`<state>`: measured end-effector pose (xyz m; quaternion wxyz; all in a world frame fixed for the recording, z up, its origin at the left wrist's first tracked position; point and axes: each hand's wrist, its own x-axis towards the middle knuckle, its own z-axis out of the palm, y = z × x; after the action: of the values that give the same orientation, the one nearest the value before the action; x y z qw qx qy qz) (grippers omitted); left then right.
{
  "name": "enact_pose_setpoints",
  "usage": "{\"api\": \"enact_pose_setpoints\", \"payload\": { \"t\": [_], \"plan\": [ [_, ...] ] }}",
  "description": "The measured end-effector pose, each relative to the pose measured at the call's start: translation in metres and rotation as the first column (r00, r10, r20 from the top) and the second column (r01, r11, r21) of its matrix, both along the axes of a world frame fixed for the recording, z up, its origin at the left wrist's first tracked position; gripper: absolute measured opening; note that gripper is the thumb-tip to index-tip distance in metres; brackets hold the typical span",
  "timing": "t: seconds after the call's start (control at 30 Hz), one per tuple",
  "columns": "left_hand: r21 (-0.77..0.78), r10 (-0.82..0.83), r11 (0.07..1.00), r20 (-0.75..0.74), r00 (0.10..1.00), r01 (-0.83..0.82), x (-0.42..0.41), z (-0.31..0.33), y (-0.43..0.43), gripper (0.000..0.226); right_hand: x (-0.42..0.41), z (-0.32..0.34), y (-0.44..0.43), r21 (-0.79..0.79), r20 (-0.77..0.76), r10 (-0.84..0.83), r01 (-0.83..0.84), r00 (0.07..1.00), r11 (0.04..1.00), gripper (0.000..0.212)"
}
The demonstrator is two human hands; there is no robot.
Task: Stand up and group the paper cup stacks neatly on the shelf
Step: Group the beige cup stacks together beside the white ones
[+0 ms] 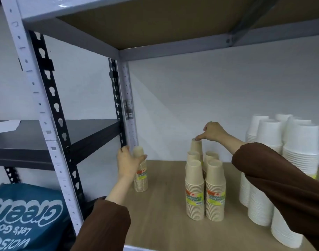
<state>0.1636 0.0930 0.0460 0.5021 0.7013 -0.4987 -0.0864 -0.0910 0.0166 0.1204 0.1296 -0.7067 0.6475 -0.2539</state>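
Observation:
On the wooden shelf [160, 214] several upright stacks of tan paper cups [204, 189] with yellow labels stand grouped in the middle. My right hand [212, 132] pinches the top of the tallest rear stack [196, 146] in that group. A separate tan stack [141, 175] stands upright at the far left by the shelf post, and my left hand [128, 163] is wrapped around its upper part. Both arms wear brown sleeves.
Tall stacks of white cups [269, 160] crowd the right side of the shelf, partly hidden by my right arm. The metal post [128, 113] and wall bound the left back corner. A blue bag [26, 216] sits outside the rack at lower left.

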Motion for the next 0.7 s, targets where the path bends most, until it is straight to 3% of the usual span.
{"api": "enact_pose_setpoints", "payload": {
  "t": [0.2, 0.37, 0.7],
  "plan": [
    [0.08, 0.004, 0.997, -0.018, 1.0, -0.003, 0.004, -0.008, -0.014, 0.078, 0.006, -0.012, -0.022, 0.105, -0.079, 0.016, -0.008, 0.997, 0.994, 0.067],
    [0.072, 0.002, 0.997, -0.057, 0.998, 0.002, 0.002, -0.016, -0.023, 0.062, 0.009, -0.02, -0.033, 0.14, -0.093, 0.04, -0.026, 0.995, 0.99, 0.058],
    [0.006, 0.042, 0.999, -0.086, 0.995, -0.042, 0.008, -0.014, -0.018, 0.048, 0.017, -0.013, -0.031, 0.04, 0.097, 0.112, -0.116, 0.989, 0.992, 0.044]
  ]
}}
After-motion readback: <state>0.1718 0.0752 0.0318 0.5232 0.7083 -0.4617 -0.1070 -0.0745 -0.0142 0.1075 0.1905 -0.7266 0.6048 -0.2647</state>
